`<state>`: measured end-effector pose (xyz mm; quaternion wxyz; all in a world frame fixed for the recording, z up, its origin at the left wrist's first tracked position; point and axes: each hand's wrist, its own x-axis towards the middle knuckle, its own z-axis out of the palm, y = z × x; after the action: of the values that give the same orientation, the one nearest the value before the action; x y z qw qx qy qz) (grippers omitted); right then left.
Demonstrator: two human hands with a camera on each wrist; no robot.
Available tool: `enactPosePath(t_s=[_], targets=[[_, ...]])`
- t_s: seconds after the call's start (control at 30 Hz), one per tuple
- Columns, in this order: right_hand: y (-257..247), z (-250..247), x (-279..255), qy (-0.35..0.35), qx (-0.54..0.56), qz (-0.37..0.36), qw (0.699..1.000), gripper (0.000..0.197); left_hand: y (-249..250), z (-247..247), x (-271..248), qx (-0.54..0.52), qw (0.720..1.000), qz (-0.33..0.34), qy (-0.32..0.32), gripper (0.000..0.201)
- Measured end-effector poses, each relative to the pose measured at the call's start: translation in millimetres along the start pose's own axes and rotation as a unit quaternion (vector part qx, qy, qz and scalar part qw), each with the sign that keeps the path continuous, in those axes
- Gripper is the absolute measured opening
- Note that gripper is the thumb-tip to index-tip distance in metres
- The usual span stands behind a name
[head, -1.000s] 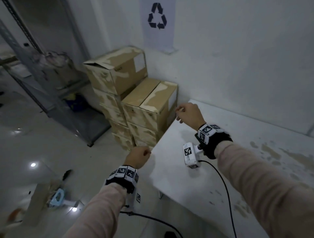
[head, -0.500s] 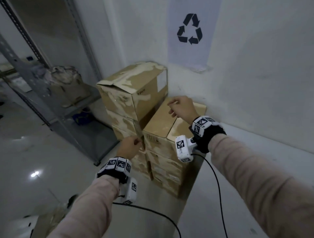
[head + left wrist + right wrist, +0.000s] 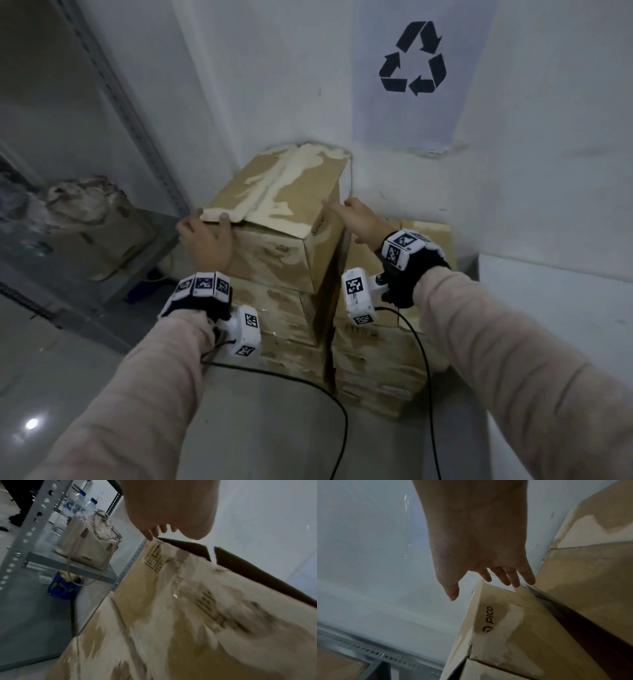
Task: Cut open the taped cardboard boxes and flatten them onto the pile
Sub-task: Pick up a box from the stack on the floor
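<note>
Two stacks of worn, tape-scarred cardboard boxes stand in the wall corner. The top box of the taller left stack has a slightly lifted flap. My left hand lies flat against its near left side, fingertips reaching the flap's edge at the corner. My right hand stretches out with straight fingers touching the box's upper right edge, above the PICO print on the box. Neither hand holds anything. The lower right stack sits beside it.
A grey metal shelf rack stands left of the boxes with a beige bag and water bottles on it, a blue bag below. A white table edges in at right. A recycling sign hangs above.
I have stepped up to the box stacks. Both hands have risen from loose fists beside the table and opened onto the top box, left at its near corner, right at its right edge.
</note>
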<state>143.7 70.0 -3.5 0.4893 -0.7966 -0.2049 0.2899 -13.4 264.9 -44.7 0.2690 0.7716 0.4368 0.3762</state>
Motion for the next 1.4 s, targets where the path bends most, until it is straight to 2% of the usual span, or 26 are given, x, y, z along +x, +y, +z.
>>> enactPosePath(t_s=[0.07,0.1,0.2,0.3,0.37,0.5,0.6,0.73,0.87,1.0,1.2,1.3,1.4], targets=[[-3.9,10.4,6.3,-0.017,0.018,0.027,0.999,0.089,1.4,0.3,23.3,-0.001,1.0,-0.016,-0.002,0.057],[-4.2,15.6,9.7,-0.024,0.023,0.031,0.999,0.086,0.8,1.4,33.2,-0.003,0.999,-0.034,-0.016,0.059],[-5.5,33.1,14.5,-0.055,0.042,0.042,0.997,0.075,-2.5,4.0,56.5,0.002,0.988,-0.108,-0.109,0.071],[-1.1,52.1,19.8,-0.06,0.065,0.044,0.995,0.086,-8.4,3.3,67.0,-0.005,0.976,-0.141,-0.168,0.074],[1.1,58.3,20.5,-0.054,0.086,0.05,0.994,0.09,-12.2,2.0,67.6,-0.017,0.977,-0.132,-0.165,0.07],[7.6,59.1,16.1,-0.059,0.086,0.049,0.993,0.085,-17.0,-3.2,58.3,-0.047,0.982,-0.113,-0.146,0.068],[14.7,53.8,7.1,-0.076,0.069,0.052,0.993,0.086,-19.0,-4.6,45.7,-0.081,0.988,-0.079,-0.101,0.065],[21.5,42.3,-11.9,-0.015,0.083,0.007,0.996,0.065,-4.8,-8.3,18.2,-0.135,0.989,-0.048,-0.028,0.054],[27.4,17.5,-37.9,0.051,0.121,-0.05,0.99,0.055,23.0,-11.0,-15.3,-0.165,0.986,-0.001,-0.001,0.052],[39.2,-23.5,-78.6,0.079,0.153,-0.095,0.98,0.052,58.9,-8.9,-58.5,-0.174,0.984,0.033,-0.002,0.053],[84.5,-98.6,-176.0,0.121,0.152,-0.079,0.978,0.062,104.5,10.7,-159.6,-0.183,0.978,0.069,-0.066,0.044],[120.7,-144.1,-235.9,0.133,0.133,-0.043,0.981,0.06,131.0,23.4,-230.6,-0.181,0.975,0.071,-0.107,0.038],[160.3,-189.2,-296.2,0.163,0.119,-0.012,0.979,0.066,158.4,36.9,-305.8,-0.202,0.964,0.079,-0.154,0.037]])
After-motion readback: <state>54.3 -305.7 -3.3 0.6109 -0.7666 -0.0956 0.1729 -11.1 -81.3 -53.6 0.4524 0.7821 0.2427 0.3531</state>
